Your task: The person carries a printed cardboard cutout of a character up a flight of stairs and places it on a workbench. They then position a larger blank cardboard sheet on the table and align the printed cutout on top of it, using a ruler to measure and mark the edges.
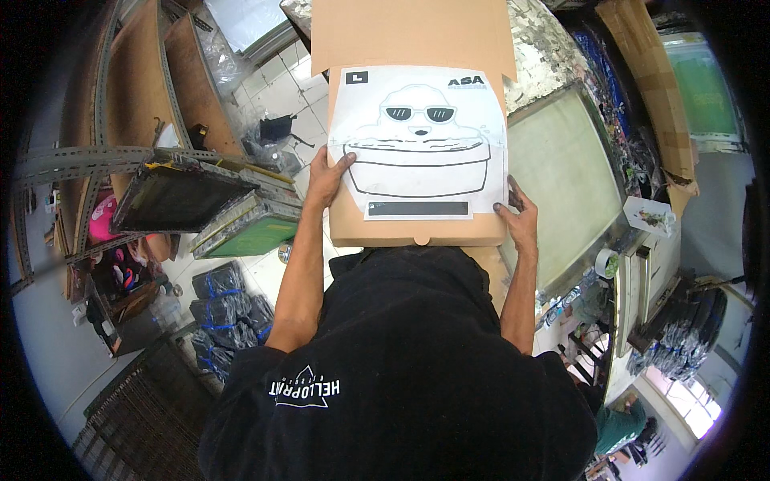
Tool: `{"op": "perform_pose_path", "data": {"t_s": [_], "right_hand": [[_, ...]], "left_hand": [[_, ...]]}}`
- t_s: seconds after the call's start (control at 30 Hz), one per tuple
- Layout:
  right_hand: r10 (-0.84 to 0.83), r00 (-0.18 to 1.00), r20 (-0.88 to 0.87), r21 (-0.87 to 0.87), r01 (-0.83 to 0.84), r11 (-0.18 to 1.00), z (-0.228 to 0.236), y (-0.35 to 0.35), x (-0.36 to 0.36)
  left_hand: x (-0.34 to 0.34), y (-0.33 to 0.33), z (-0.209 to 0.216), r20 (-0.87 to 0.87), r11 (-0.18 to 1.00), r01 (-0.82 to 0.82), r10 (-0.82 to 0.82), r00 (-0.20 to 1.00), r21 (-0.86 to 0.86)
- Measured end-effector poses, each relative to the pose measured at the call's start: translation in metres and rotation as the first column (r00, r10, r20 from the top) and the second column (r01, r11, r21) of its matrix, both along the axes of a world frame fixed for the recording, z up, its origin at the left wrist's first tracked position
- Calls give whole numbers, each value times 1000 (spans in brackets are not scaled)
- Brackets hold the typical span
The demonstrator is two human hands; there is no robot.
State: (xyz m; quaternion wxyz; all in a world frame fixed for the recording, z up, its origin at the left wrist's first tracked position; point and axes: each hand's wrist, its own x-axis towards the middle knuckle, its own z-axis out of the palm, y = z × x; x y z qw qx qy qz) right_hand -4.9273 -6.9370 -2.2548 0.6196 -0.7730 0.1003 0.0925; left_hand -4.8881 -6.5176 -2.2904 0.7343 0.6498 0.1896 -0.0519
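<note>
A flat brown cardboard box [353, 231] is held in front of my body, its lid raised at the far side. On top of it lies a white printed sheet [417, 178] with a black line drawing of a figure in sunglasses above a tub shape. My left hand [327, 178] grips the box's left edge, thumb over the sheet's border. At the opposite edge my right hand [520, 218] is closed round the side of the box, its thumb on top. The fingers beneath the box are partly hidden.
A large framed screen [565, 176] lies to the right on a paint-spotted table [541, 48]. Framed screens [249, 224] stand at the left, near wooden shelves [136, 72]. Black plastic-wrapped bundles [220, 301] sit on the tiled floor. Another person [622, 425] is at the lower right.
</note>
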Motion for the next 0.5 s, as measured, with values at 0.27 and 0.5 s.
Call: {"op": "perform_pose_path", "data": {"t_s": [0.27,0.5], "right_hand": [[-14,1000,-6,-38,14,999,2,3,0],[-12,1000,-3,-22,12,1000,5,8,-4]], "left_hand": [[0,2,-1,-20,1000,-11,11,1000,26],[-2,5,0,7,999,-17,18,1000,-48]]}}
